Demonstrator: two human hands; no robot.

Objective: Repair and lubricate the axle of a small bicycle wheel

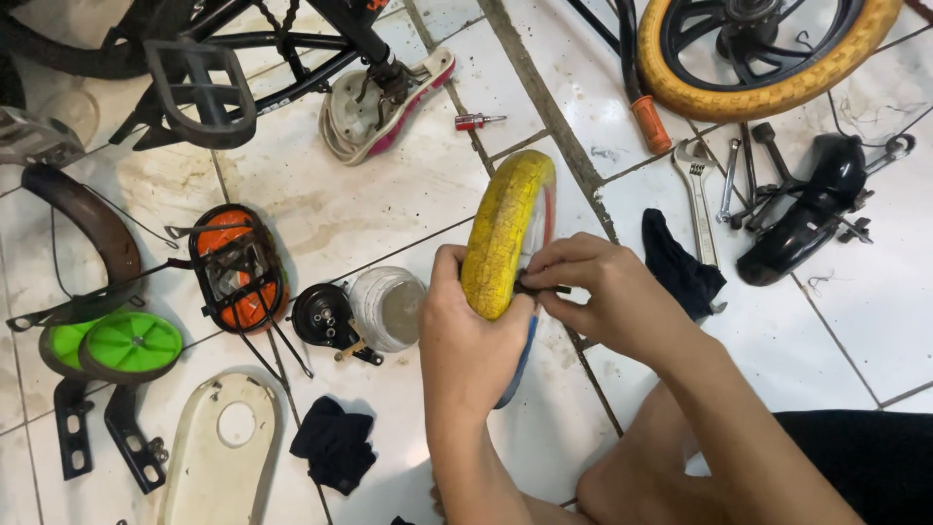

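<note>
A small yellow bicycle tyre (503, 228) stands on edge on the white tiled floor (389, 194) in the middle of the view. My left hand (466, 335) grips its near end from below and the left. My right hand (603, 292) reaches across from the right, fingers pinched on a small dark part (544, 288) at the tyre's inner side. A blue rim strip shows beneath the tyre by my left wrist.
Bicycle parts lie all around: green training wheels (117, 345), an orange reflector in a wire cage (236, 267), a glass jar (389, 309), a chain guard (219, 447), black rags (335, 442), wrenches (700, 199), a black fender (812, 209), a yellow wheel (768, 49), an upturned saddle (384, 102).
</note>
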